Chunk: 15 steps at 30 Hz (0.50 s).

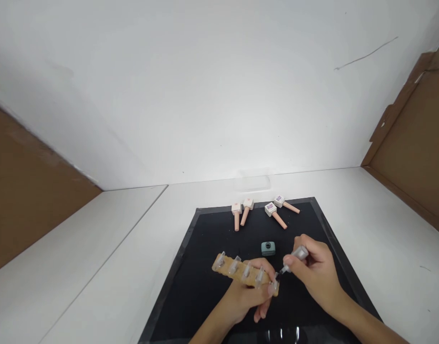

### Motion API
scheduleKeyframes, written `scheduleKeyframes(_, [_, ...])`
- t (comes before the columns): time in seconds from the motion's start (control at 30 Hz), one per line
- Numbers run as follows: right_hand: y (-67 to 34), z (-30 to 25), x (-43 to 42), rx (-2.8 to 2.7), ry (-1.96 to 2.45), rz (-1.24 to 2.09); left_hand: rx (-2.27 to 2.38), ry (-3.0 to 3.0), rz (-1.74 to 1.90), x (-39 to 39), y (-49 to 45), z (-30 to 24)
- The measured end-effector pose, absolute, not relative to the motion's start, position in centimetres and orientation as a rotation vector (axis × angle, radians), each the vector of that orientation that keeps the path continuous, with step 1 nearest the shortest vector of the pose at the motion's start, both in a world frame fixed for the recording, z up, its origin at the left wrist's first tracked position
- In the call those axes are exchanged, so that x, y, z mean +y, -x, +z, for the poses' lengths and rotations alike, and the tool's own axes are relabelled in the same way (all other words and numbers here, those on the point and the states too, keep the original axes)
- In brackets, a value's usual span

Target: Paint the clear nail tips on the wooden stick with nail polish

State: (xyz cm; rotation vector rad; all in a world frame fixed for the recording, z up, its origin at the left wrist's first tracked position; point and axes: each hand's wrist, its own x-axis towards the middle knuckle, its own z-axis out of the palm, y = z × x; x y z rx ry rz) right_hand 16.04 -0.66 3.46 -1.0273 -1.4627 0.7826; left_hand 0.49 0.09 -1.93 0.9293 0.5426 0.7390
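Observation:
My left hand (248, 295) is closed around the right end of a tan, wavy-edged strip (242, 268), which carries several clear nail tips (235, 264) in a row. Between the fingers of my right hand (319, 277) is a nail polish brush (297, 254), gripped by its greyish cap. Its dark bristle end meets or nearly meets the rightmost nail tip (275, 282), near my left thumb and index finger. Beyond my hands, a small teal nail polish bottle (268, 248) stands uncapped, its dark neck facing up.
A black mat (194, 291) covers the white table (108, 277). Along its far edge lie several white nail polish bottles (270, 209) with peach caps. A white wall (219, 95) rises behind, and brown panels (416, 129) stand at both sides.

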Motion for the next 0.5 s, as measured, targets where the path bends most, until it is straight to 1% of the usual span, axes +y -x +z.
scheduleKeyframes(0.2, [-16.09,3.44,-0.52,-1.539,0.919,0.864,0.572,-0.936,0.718,0.07,-0.51,-2.02])
scheduleKeyframes(0.37, [-16.21,3.35,-0.41,-1.460,1.027,0.740,0.577,-0.964,0.730,-0.02,-0.50,-2.11])
scheduleKeyframes(0.5, [-16.31,3.52,-0.47,-1.553,0.927,0.823,0.641,-0.995,0.709,-0.05,-0.57,-1.91])
